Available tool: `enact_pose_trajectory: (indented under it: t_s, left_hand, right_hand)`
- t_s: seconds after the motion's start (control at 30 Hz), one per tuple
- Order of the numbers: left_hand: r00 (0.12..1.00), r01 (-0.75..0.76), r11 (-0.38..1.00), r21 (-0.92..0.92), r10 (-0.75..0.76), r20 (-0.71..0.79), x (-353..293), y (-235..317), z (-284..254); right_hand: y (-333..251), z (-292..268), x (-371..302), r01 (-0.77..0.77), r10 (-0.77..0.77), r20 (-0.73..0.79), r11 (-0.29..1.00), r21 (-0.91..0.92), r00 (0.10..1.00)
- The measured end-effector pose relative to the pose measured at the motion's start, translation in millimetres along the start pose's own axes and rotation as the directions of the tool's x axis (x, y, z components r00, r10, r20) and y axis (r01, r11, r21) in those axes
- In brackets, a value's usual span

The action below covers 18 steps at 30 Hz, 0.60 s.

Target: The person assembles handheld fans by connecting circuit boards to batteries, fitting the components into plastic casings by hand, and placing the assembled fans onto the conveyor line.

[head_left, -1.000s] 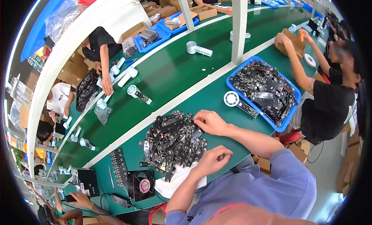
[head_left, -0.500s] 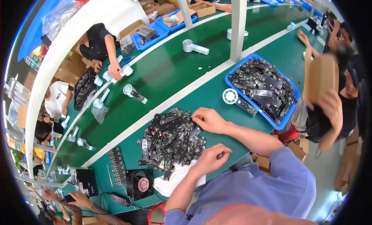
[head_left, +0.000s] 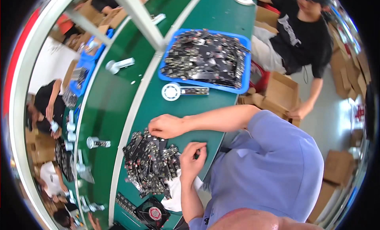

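Observation:
My right hand (head_left: 166, 126) rests at the far edge of a heap of small black circuit boards (head_left: 148, 162), fingers bent down together onto the boards. Its fingertips are hidden, so what they grip cannot be made out. My left hand (head_left: 192, 160) is loosely curled beside the heap near the table edge, thumb bent toward the fingers, with nothing visible in it. Under the left wrist lies a white cloth (head_left: 173, 194). Beyond my right hand lies a white handheld fan (head_left: 171, 91), its round head uncovered and a board showing along its handle.
A blue tray (head_left: 246, 77) piled with boards stands past the fan. A black square fan (head_left: 152, 213) and a row of boards (head_left: 126, 204) lie near the heap. A metal post (head_left: 144, 22) rises beside the green conveyor (head_left: 99, 111). A co-worker (head_left: 301, 40) handles a cardboard box (head_left: 282, 91).
The whole view has turned, shifting the tray and heap leftward. The co-worker's cardboard box has come down to floor level. My hands remain by the heap, in much the same pose.

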<state>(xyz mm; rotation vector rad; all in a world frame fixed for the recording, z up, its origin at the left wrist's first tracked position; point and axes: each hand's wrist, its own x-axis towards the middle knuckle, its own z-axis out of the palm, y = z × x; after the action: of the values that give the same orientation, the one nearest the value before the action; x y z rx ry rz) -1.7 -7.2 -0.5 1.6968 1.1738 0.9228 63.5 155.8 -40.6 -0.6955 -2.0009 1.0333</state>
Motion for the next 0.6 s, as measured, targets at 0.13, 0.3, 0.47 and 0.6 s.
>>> enact_pose_trajectory:
  t_s: [0.13, 0.3, 0.47, 0.6]
  left_hand:
    - [0.998, 0.048, 0.999, 0.001, -0.048, 0.05, 0.5, 0.4, -0.2]
    - [0.998, 0.064, 0.998, 0.001, -0.064, -0.025, -1.4, 0.9, 3.3]
    - [0.994, 0.101, 0.993, 0.059, -0.098, -0.044, -2.0, -4.2, 5.3]
    - [0.99, 0.128, 0.988, 0.087, -0.122, -0.069, -3.4, -5.4, 4.6]
  right_hand:
    - [2.1, -1.5, 2.0, -0.033, 0.033, -0.007, 0.999, -0.01, 0.999]
    - [7.2, 2.2, 3.6, 0.019, -0.017, 0.032, 0.999, -0.045, 0.999]
    - [8.4, 3.4, 3.6, 0.006, -0.006, -0.005, 1.0, -0.017, 1.0]
    - [9.0, 6.5, 5.6, 0.013, -0.012, 0.002, 0.999, -0.051, 1.0]
